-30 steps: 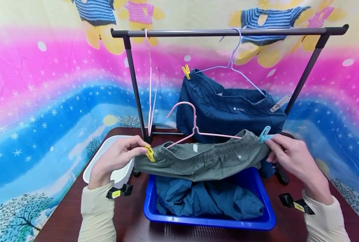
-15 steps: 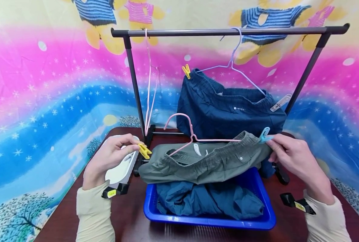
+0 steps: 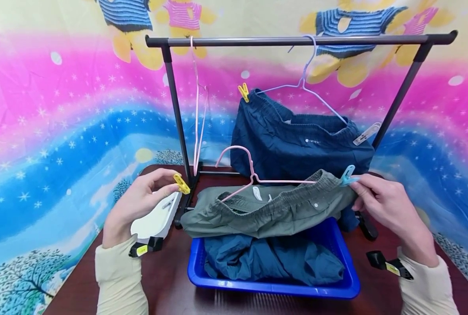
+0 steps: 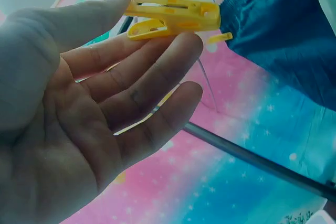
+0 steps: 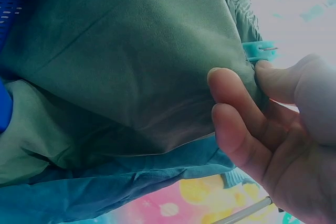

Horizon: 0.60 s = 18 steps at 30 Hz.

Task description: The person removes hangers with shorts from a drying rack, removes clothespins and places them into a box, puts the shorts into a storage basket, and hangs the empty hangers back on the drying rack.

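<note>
My left hand [image 3: 137, 203] pinches a yellow clothespin [image 3: 181, 184] between thumb and fingers, clear of the fabric; the left wrist view shows its jaws gripping no cloth. At the other side, my right hand [image 3: 387, 210] pinches a light-blue clothespin [image 3: 348, 175] at the right end of the waistband of grey-green elastic-waist shorts [image 3: 257, 218]. Its index fingertip is hidden in the right wrist view. Inside the waistband sits a pink hanger [image 3: 252, 168], its hook pointing up and unhooked. The shorts sag over the blue basket, lower at the left end.
A blue basket [image 3: 273, 292] holds dark blue cloth [image 3: 273, 260]. Behind stands a black rack [image 3: 257, 42] with dark blue shorts [image 3: 297, 144] clipped on a lavender hanger [image 3: 297, 85], plus a pink hanger [image 3: 196, 122]. A white tray [image 3: 155, 223] lies at left.
My left hand has pulled the yellow clothespin off the waistband's left end and moved up and left. That end and the pink hanger have sunk slightly. My right hand stays nearly still.
</note>
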Motion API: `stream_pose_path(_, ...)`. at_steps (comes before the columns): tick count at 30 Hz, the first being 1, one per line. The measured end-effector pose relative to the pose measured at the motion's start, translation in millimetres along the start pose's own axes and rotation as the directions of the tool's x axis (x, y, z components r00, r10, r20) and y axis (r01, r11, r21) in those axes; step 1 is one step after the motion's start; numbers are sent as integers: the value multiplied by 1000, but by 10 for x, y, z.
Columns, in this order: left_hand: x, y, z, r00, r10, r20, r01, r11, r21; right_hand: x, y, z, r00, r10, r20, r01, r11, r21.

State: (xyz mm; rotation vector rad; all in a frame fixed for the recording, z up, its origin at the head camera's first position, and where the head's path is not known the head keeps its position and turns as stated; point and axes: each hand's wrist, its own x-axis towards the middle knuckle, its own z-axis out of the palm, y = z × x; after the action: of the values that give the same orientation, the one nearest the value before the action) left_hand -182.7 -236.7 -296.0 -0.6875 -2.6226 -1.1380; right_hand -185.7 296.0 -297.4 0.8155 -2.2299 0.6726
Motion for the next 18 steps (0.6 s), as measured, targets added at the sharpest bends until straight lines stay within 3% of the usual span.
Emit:
stream_pose_path(7,73,-145,-22,999,-20,-50,19,999,-33,8,18,6,1000,7,2,-7,1000,17)
stream_pose_path(12,110,-237,-34,998,-51,-36,48,997,-64,10,31,7,1000,13,1,-13,1000,12)
stream_pose_path(18,182,-366,-115,994,-111,-11,111,993,-30,4,31,-14,1000,28,1,-28,1000,1)
